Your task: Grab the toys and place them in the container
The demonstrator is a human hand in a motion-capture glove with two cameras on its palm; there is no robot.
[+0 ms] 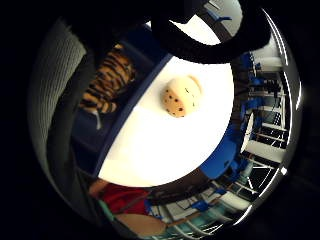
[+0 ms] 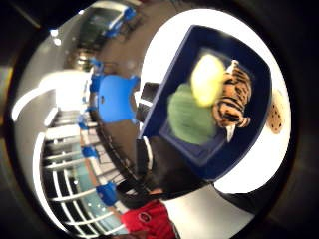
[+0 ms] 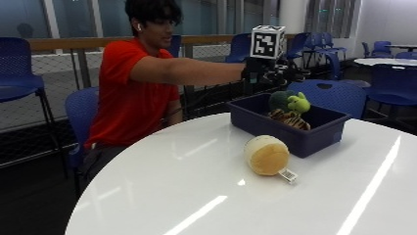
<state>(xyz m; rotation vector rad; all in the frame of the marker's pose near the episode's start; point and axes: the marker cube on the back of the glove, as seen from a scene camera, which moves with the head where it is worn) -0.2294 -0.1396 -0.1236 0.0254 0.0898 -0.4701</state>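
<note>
The person's gloved right hand [image 3: 264,72] hangs above the blue container [image 3: 294,131] on the white worktop [image 3: 196,196]; whether its fingers are spread or curled, I cannot tell. Inside the container lie a striped tiger toy [image 2: 233,99] and a green-and-yellow toy [image 3: 287,103]. A round tan cookie toy [image 3: 266,155] rests on the worktop just beside the container.
</note>
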